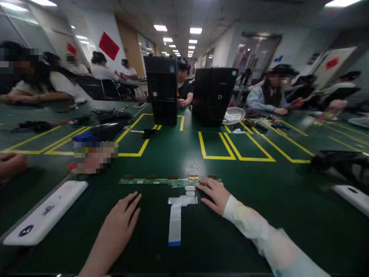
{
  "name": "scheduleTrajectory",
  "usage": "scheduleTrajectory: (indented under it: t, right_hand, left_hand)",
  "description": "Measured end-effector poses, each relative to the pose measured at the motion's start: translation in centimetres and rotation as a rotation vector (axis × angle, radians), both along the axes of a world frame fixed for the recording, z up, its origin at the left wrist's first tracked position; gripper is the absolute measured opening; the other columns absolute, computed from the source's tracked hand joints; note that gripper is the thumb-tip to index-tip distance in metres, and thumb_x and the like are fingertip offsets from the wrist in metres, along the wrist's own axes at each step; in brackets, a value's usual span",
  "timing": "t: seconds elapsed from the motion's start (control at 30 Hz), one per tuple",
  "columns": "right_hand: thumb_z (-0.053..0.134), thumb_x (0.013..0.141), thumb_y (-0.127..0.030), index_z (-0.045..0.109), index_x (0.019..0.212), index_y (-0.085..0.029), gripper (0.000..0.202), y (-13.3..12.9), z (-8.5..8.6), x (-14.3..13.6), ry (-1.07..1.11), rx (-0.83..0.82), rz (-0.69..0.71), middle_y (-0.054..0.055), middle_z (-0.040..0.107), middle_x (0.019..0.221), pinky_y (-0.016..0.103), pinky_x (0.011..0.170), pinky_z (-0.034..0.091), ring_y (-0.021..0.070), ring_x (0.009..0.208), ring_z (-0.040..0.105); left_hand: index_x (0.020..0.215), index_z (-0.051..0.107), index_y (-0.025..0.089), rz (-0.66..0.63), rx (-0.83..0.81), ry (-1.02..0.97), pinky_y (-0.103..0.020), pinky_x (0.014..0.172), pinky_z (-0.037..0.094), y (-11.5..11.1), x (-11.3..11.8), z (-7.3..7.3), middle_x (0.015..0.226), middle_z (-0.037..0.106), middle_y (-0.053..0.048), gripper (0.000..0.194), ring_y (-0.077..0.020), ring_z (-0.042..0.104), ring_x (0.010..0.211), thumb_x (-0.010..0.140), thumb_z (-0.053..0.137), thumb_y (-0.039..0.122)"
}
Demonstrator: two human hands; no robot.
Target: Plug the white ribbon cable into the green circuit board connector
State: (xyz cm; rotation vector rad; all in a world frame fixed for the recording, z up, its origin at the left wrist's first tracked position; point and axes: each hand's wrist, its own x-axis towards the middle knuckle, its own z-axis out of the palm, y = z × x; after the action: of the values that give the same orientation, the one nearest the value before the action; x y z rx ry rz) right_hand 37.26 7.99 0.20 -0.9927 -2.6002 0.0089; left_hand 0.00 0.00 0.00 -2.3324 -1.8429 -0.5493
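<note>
A long, narrow green circuit board (155,181) lies crosswise on the dark green table (150,261). From its connector a flat white ribbon cable (175,223) with a blue end runs toward me. My right hand (215,194), in a pale sleeve, rests at the board's right end, fingers spread, fingertips on or beside the board. My left hand (119,219) lies palm down left of the cable, fingers stretched out, holding nothing and apart from the board.
Two black boxes (163,92) (213,96) stand at the far side. White devices lie at left (47,211) and right (353,198). Yellow tape (219,157) marks the table. A co-worker's hand (13,165) is at the left edge; other people sit around.
</note>
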Motion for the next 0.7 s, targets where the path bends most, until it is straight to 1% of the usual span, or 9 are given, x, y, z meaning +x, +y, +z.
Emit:
scheduleTrajectory:
  t: [0.1, 0.17, 0.3, 0.37, 0.43, 0.57, 0.7]
  right_hand:
    - [0.044, 0.094, -0.037, 0.054, 0.132, -0.017, 0.045, -0.3, 0.2, -0.4, 0.003, 0.012, -0.019, 0.015, 0.052, 0.134, 0.055, 0.107, 0.035, 0.0305, 0.129, 0.042]
    - [0.042, 0.095, -0.037, 0.054, 0.133, -0.018, 0.044, -0.7, 0.5, -1.0, 0.011, 0.008, -0.007, 0.015, 0.050, 0.136, 0.055, 0.110, 0.032, 0.0298, 0.133, 0.037]
    - [0.044, 0.094, -0.040, 0.049, 0.139, -0.023, 0.048, -2.1, 1.0, -3.0, 0.000, -0.036, 0.032, 0.014, 0.041, 0.146, 0.054, 0.113, 0.028, 0.0291, 0.140, 0.029]
    - [0.048, 0.093, -0.043, 0.046, 0.141, -0.025, 0.052, -2.6, 1.0, -3.9, -0.032, -0.062, 0.007, 0.014, 0.035, 0.150, 0.055, 0.113, 0.027, 0.0309, 0.141, 0.025]
    - [0.050, 0.091, -0.046, 0.046, 0.142, -0.026, 0.055, -2.7, 0.8, -4.4, -0.061, -0.085, -0.028, 0.014, 0.033, 0.151, 0.057, 0.112, 0.027, 0.0325, 0.141, 0.025]
    - [0.047, 0.093, -0.045, 0.047, 0.141, -0.026, 0.051, -2.7, 0.8, -4.2, -0.092, -0.120, -0.046, 0.014, 0.037, 0.150, 0.056, 0.112, 0.028, 0.0314, 0.140, 0.030]
    - [0.046, 0.094, -0.044, 0.047, 0.142, -0.027, 0.051, -3.1, 1.0, -2.8, -0.108, -0.124, -0.030, 0.013, 0.037, 0.150, 0.056, 0.111, 0.030, 0.0311, 0.140, 0.031]
  left_hand:
    - [0.130, 0.057, 0.013, 0.024, 0.015, -0.020, -0.050, 0.106, 0.042, 0.0, 0.4, 0.1, 0.133, 0.058, -0.015, 0.052, -0.0293, 0.055, 0.121, 0.094, 0.034, 0.043]
    - [0.129, 0.058, 0.014, 0.033, 0.019, -0.030, -0.049, 0.106, 0.042, 0.1, 0.6, 0.2, 0.132, 0.059, -0.015, 0.051, -0.0294, 0.055, 0.121, 0.094, 0.035, 0.043]
    - [0.129, 0.058, 0.014, 0.044, 0.017, -0.035, -0.050, 0.105, 0.042, 0.4, 0.9, 0.4, 0.131, 0.059, -0.015, 0.051, -0.0298, 0.056, 0.120, 0.094, 0.035, 0.043]
    - [0.129, 0.058, 0.014, 0.053, 0.014, -0.031, -0.050, 0.105, 0.043, 0.4, 0.9, 0.5, 0.132, 0.059, -0.016, 0.052, -0.0299, 0.056, 0.120, 0.094, 0.035, 0.043]
    - [0.130, 0.058, 0.014, 0.054, 0.012, -0.028, -0.050, 0.105, 0.043, 0.4, 0.9, 0.4, 0.132, 0.059, -0.015, 0.052, -0.0296, 0.056, 0.120, 0.094, 0.034, 0.043]
    - [0.129, 0.059, 0.015, 0.051, 0.015, -0.028, -0.050, 0.105, 0.042, 0.4, 0.8, 0.3, 0.131, 0.059, -0.015, 0.052, -0.0294, 0.056, 0.120, 0.093, 0.035, 0.044]
    - [0.131, 0.057, 0.014, 0.066, 0.003, -0.009, -0.051, 0.105, 0.042, 0.3, 0.8, 0.2, 0.133, 0.057, -0.016, 0.053, -0.0306, 0.055, 0.121, 0.094, 0.033, 0.044]
